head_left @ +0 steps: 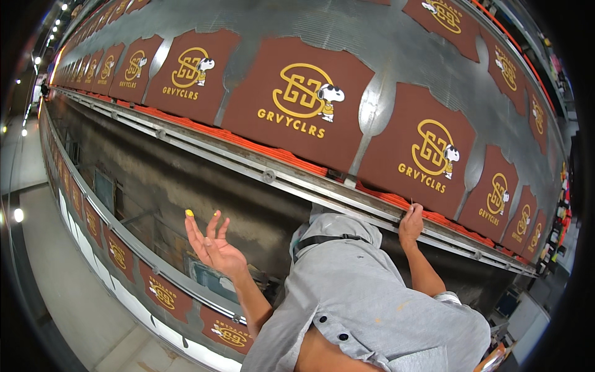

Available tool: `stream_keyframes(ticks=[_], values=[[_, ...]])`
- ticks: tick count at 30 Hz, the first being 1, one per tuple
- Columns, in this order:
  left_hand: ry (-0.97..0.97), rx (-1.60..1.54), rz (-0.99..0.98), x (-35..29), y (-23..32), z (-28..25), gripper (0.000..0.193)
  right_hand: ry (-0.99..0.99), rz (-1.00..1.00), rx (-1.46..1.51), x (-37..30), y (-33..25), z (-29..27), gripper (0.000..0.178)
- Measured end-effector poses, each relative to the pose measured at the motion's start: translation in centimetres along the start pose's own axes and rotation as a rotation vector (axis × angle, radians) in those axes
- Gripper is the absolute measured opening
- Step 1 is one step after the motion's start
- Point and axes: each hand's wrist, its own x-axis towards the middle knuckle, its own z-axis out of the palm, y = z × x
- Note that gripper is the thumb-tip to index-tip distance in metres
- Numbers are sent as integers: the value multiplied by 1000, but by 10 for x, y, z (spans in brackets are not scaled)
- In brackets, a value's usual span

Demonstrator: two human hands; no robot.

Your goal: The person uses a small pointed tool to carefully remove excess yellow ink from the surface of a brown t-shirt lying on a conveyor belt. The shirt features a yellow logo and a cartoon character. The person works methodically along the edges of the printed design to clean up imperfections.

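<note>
The left hand (217, 253) is held up at left, fingers spread, one tip marked with yellow paint (189, 213). By the table's (375, 111) near edge, a tiny thin thing (411, 201) is pinched in the right hand (411, 224), near a flat brown cloth piece (415, 146).

Long surface (266, 23) runs across front, far left to far right. Near row of shirt panels on it, side by side, gaps between: centre panel (297, 93), left panel (192, 71), right panel (418, 142), more beyond at both ends. Far row (443, 22) behind, same surface. Cloth strip (273, 152) along near edge, before panels; rail (268, 176) before strip. Right grip (411, 224) at near edge, just before right panel. Left grip (215, 245) over aisle (142, 167). Second surface (201, 296) lower left, across aisle, another panel row (164, 292) on it. Torso (378, 297) between grips.
</note>
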Motion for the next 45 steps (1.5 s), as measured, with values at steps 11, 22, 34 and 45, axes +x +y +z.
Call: stream_keyframes(ticks=[11, 22, 34, 45], values=[[-95, -81, -57, 113, -25, 0, 58, 312, 295, 343, 21, 3, 26, 20], [-24, -134, 11, 229, -38, -78, 60, -92, -105, 853, 61, -368, 159, 18], [207, 55, 61, 344, -27, -258, 59, -175, -421, 347, -85, -612, 294, 17], [215, 80, 13, 463, -63, -304, 56, -169, -424, 164, -86, -623, 299, 18]])
